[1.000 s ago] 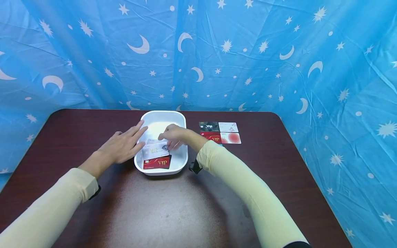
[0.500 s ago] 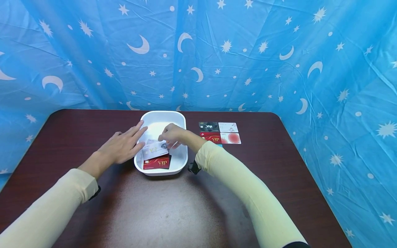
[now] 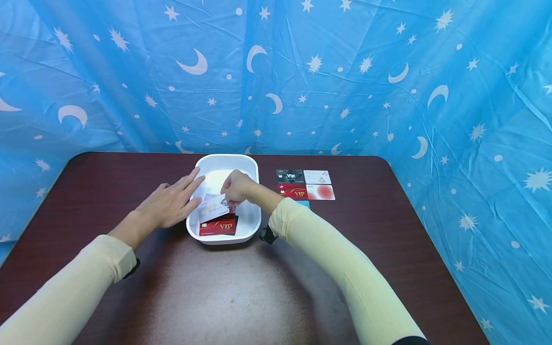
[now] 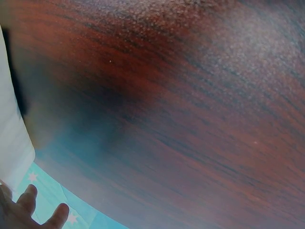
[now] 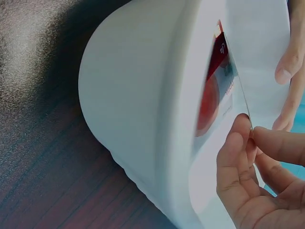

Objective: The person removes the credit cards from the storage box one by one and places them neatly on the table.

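Note:
Inside the white plastic basin, my right hand pinches a white VIP card by its right end. The right wrist view shows that card edge-on and tilted, between thumb and fingertips. Below it lie a red VIP card, a dark card peeking out behind that, and a card with a red circle. My left hand rests on the basin's left rim with fingers straight and spread. Only some of its fingertips show in the left wrist view.
Right of the basin, cards lie in rows on the dark wooden table: a black Vip card, a white card, a red VIP card, a red-circle card. A blue card is partly hidden by the right sleeve.
My right hand has moved slightly up and left, and the white VIP card has lifted and tilted with it. More of the blue card shows. The left hand stays at the rim.

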A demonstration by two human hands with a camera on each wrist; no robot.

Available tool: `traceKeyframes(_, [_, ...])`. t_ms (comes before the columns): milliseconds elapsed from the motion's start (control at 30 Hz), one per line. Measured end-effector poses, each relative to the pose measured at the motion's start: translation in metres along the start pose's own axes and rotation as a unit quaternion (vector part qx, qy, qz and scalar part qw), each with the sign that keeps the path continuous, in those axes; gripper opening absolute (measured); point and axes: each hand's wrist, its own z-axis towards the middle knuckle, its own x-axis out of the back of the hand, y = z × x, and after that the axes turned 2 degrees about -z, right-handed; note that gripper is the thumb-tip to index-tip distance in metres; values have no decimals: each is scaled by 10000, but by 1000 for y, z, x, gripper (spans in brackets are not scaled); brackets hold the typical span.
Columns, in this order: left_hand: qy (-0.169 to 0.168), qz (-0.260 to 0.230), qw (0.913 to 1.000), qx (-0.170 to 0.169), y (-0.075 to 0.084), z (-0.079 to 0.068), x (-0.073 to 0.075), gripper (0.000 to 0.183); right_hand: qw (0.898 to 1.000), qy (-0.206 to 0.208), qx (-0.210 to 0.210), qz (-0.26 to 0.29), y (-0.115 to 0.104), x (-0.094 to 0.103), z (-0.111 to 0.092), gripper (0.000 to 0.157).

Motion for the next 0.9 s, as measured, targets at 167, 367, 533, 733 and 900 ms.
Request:
traceKeyframes(167, [-9, 20, 10000, 0, 0, 0, 0, 71, 10000, -28, 13, -33, -2, 2, -1, 14])
traceKeyframes(367, [-10, 25, 10000, 8, -2, -1, 0, 73, 9999, -1, 129, -67, -5, 12, -5, 14])
traceKeyframes(533, [-32, -14, 10000, 10, -2, 0, 0, 74, 9998, 35, 170, -26, -7, 25, -8, 14])
traceKeyframes(733, [-57, -5, 10000, 21, -1, 0, 1, 74, 9996, 147, 215, -64, -3, 44, -12, 13])
traceKeyframes(900, [-76, -52, 10000, 31, 0, 0, 1, 74, 9995, 77, 293, -86, 5, 64, -16, 15])
